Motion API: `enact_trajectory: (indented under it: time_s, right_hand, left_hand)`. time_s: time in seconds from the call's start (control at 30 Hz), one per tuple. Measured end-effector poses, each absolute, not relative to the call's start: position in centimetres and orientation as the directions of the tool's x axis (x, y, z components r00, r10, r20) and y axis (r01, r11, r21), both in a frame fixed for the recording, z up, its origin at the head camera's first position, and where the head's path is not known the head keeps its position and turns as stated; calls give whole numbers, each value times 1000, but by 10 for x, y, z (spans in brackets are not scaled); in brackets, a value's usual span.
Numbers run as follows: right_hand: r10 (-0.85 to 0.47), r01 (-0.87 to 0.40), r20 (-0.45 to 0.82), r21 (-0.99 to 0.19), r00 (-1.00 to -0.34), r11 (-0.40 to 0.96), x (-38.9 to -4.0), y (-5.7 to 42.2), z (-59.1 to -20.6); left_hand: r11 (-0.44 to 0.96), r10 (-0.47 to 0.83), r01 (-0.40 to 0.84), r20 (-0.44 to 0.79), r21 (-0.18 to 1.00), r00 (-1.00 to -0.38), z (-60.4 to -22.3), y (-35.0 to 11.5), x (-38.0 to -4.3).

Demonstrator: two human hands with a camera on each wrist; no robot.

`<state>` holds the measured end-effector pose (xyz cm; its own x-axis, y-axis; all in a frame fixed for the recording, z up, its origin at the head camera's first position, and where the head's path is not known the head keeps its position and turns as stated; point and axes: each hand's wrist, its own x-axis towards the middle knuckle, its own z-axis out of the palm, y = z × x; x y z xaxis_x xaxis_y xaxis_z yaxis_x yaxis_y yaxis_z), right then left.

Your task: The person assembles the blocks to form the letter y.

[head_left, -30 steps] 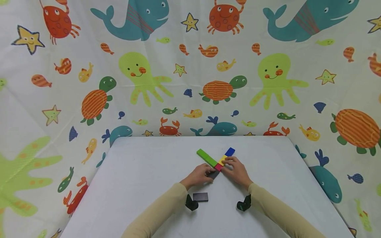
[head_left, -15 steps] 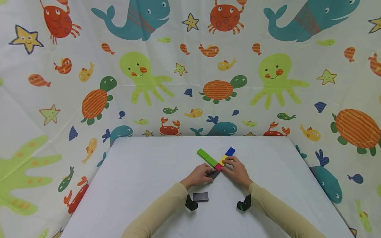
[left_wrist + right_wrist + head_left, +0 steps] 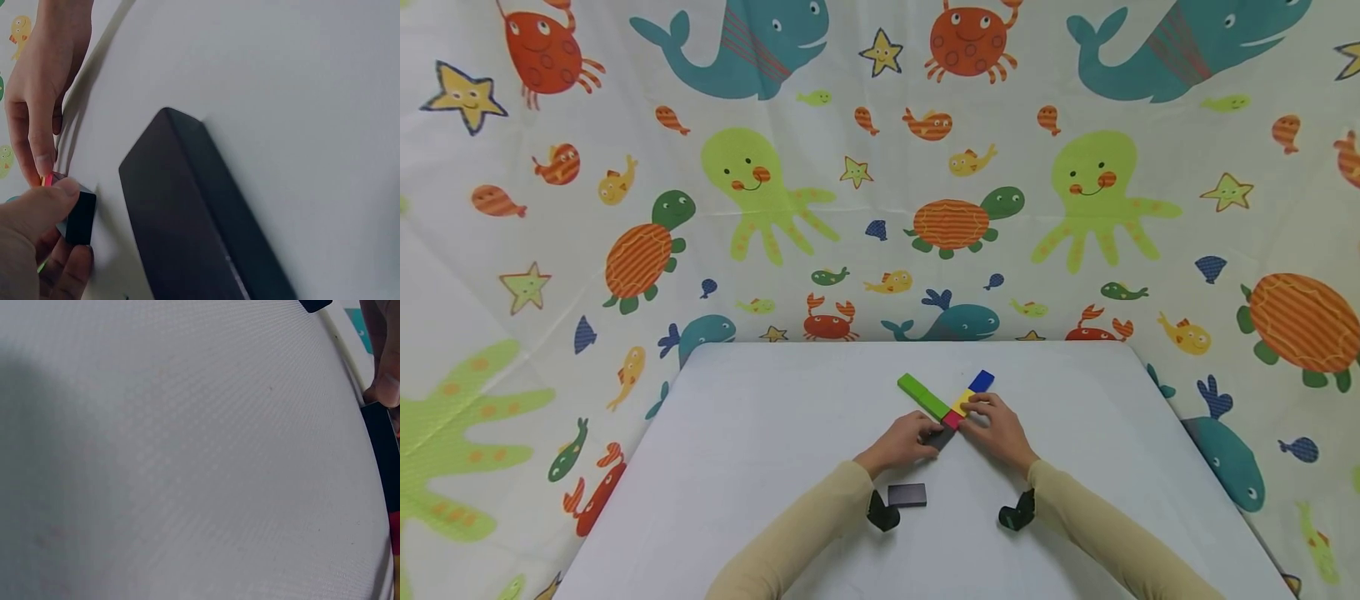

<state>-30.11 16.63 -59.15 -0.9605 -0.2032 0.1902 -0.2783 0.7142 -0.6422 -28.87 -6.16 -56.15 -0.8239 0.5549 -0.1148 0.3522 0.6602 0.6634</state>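
Coloured blocks lie joined in a slanted Y on the white table. A green block (image 3: 922, 397) forms one arm; a yellow block (image 3: 961, 404) and a blue block (image 3: 981, 381) form the other. Where they meet sits a red block (image 3: 952, 419). My left hand (image 3: 898, 442) pinches a dark block (image 3: 81, 217) between thumb and fingers, its end against the red one in the right wrist view. My right hand (image 3: 997, 429) holds the yellow block, thumb close to the red block; its fingers partly cover the yellow one. The right wrist view leaves that hand out.
A second dark block (image 3: 907, 496) lies loose on the white table (image 3: 760, 433), beside my left wrist. Black wrist straps (image 3: 883, 511) hang under both forearms. Behind the table rises a cloth (image 3: 880, 117) printed with sea animals.
Both hands and all the blocks keep their places. Only the head view has shifted very slightly.
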Motion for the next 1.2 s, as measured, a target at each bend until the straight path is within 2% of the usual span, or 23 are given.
enact_trajectory:
  time_s: [0.9,1.2]
  right_hand:
    - [-208,-280,188,-644,-960,712,-298,166,-591]
    - [-212,-289,197,-650,-957,702,-298,166,-590]
  left_hand:
    - [633,545,342,-86,695,-834,-564,-71,-283]
    - [556,623,427,-18,713,-782,-558,-111,-260]
